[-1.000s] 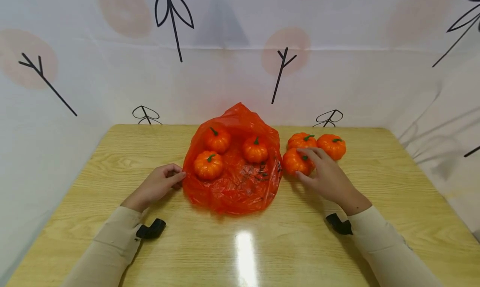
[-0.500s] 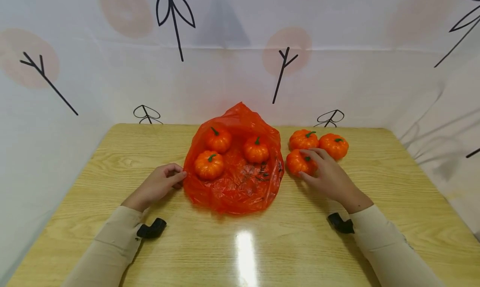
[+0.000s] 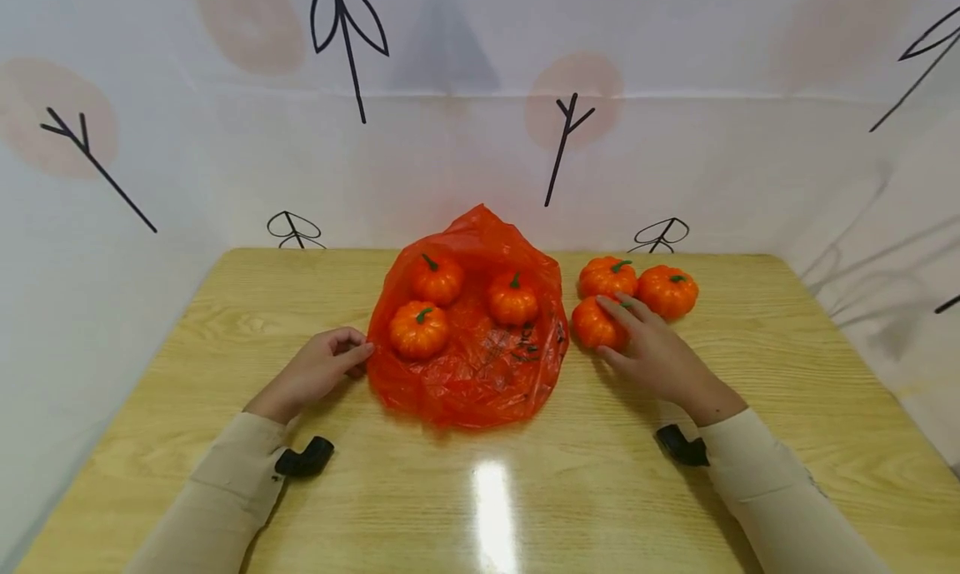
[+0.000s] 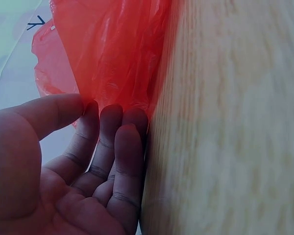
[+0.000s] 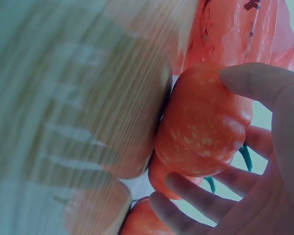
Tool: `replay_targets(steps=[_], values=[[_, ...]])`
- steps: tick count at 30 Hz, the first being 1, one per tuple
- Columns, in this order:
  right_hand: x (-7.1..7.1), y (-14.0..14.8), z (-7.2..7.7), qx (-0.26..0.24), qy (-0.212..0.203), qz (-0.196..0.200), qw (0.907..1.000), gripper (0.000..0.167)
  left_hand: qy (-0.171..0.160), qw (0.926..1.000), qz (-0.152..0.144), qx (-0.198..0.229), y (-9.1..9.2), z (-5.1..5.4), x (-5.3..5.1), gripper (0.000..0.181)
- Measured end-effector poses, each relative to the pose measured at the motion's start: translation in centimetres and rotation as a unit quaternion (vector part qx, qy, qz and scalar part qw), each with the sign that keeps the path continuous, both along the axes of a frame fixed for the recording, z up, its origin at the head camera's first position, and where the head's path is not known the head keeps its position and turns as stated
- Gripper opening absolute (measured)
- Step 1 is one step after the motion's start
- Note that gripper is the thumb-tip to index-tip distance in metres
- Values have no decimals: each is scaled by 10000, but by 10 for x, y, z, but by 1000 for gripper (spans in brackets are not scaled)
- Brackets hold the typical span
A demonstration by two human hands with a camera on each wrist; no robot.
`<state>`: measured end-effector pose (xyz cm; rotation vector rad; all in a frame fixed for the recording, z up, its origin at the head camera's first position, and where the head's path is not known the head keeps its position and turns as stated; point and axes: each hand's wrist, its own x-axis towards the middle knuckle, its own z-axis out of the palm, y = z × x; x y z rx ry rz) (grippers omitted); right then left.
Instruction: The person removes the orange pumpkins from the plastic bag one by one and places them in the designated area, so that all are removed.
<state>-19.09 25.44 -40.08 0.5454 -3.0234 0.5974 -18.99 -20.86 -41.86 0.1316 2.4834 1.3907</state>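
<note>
An orange-red plastic bag (image 3: pixel 450 391) lies spread on the table, its mouth facing me, with three small orange pumpkins inside: a rear one (image 3: pixel 437 280), a front left one (image 3: pixel 418 331) and a right one (image 3: pixel 513 299). At the bag's left edge my left hand (image 3: pixel 311 374) pinches the plastic between thumb and fingers, as the left wrist view shows. Just right of the bag, my right hand (image 3: pixel 660 353) holds a pumpkin (image 5: pixel 201 122) on the table, thumb on one side and fingers round the other. Its green stem is partly covered by the fingers.
Two more pumpkins, one at the back (image 3: pixel 607 277) and one to its right (image 3: pixel 667 291), sit close behind the right hand. The wooden table (image 3: pixel 390 507) ends at a white patterned cloth backdrop (image 3: pixel 465 157). A black curved piece (image 3: pixel 306 457) is on each wrist.
The pumpkins on the right have shifted slightly rightward. My right hand's fingers have changed position a little over the nearest one. The left hand stays at the bag's edge.
</note>
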Motion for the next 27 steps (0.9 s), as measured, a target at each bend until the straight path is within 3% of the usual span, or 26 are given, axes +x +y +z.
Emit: replay_targets(steps=[10,15,21,27], values=[[0,-1,1,45,213,-22,9998,68,16,10000,-6,-4,1,-1,-1,29],[1,-3,2,-104,627,20,9980,63,5,10000,-19,8,2,0,-1,28],[0,-15,8,-636,1512,-78,9864,49,40,10000,-9,-22,0,-1,0,29],[0,-30,17,-1128,2014,-149,9729,36,17,10000,-19,10,1,0,-2,29]])
